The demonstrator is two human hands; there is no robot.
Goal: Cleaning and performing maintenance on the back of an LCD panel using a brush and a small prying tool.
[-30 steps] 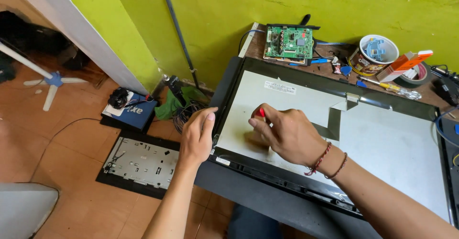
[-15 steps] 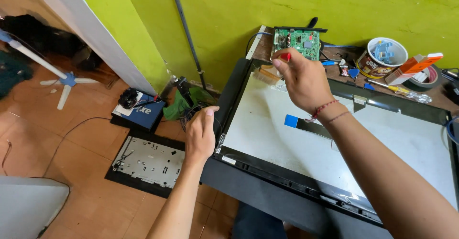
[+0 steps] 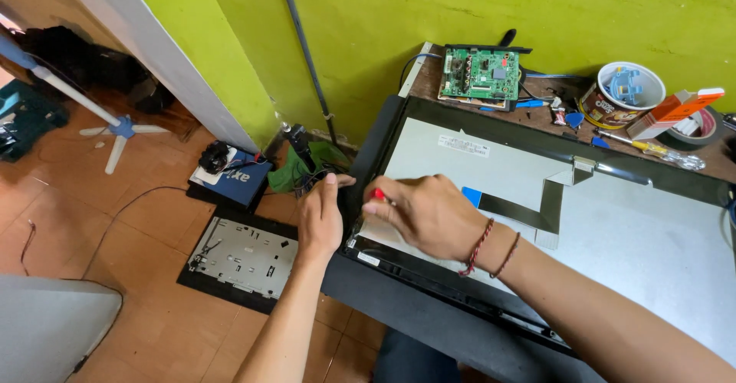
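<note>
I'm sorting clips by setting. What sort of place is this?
Probably a small, informal electronics repair workshop. A large flat screen panel lies opened face down on a bench, a bare green circuit board sits by the wall, and a screwdriver and a cup of small parts lie nearby.

A repair workshop: bare circuit board (image 3: 481, 75), screwdriver (image 3: 653, 147) and dismantled screen panel (image 3: 613, 222) on a bench.
</note>
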